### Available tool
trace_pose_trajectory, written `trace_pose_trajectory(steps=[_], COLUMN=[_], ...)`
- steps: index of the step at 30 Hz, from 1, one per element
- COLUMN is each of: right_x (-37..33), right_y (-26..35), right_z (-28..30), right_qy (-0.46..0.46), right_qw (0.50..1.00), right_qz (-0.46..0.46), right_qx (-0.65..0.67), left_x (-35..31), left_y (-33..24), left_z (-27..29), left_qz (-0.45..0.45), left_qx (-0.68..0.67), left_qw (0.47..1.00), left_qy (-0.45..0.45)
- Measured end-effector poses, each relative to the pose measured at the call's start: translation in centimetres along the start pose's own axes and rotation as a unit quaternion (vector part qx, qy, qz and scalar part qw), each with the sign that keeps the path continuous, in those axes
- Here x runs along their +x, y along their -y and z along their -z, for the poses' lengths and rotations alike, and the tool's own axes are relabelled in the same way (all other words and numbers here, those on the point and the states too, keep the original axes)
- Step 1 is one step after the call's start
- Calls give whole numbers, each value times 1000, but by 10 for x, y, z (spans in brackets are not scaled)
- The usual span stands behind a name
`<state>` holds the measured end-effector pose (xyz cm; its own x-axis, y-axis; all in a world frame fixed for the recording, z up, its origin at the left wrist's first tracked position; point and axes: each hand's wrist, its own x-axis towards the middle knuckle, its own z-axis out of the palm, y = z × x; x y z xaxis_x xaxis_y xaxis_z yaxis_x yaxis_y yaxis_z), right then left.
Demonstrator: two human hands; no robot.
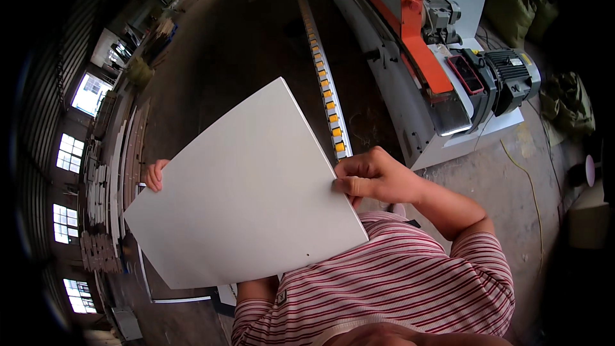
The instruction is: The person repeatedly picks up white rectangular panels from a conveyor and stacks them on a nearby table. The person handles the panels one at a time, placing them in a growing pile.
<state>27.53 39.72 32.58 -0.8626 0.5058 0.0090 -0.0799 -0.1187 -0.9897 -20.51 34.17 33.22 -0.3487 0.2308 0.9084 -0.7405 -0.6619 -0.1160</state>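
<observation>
Right hand (378, 176): we pinch the white panel (250, 186) at its right edge, likely to steady it.
Left hand (155, 175): our fingers curl over the opposite edge, probably sharing weight.
Panel: tilted before our striped shirt (397, 269).
Roller rail (327, 93): beyond, beside an orange-and-grey machine (414, 16).

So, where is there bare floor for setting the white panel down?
Bare floor shows between the person's right forearm, the grey machine and the yellow cable. It is crowded along the left wall, with stacked boards, and around the motor.
</observation>
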Motion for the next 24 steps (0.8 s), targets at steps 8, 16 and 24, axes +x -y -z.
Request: trace_pose_trajectory(steps=[8, 16, 24], right_x=[7, -3, -5], right_y=[3, -2, -7], right_z=[-7, -2, -10], right_qy=[2, 11, 19], right_qw=[1000, 999, 999], right_qz=[-14, -3, -25], right_qx=[-7, -31, 34], left_x=[-3, -16, -29], left_y=[-16, -14, -30], left_z=[-4, 1, -17], left_qz=[-18, -33, -50], left_qx=[22, 39, 73], left_qw=[1000, 998, 994], left_qy=[-14, -41, -63])
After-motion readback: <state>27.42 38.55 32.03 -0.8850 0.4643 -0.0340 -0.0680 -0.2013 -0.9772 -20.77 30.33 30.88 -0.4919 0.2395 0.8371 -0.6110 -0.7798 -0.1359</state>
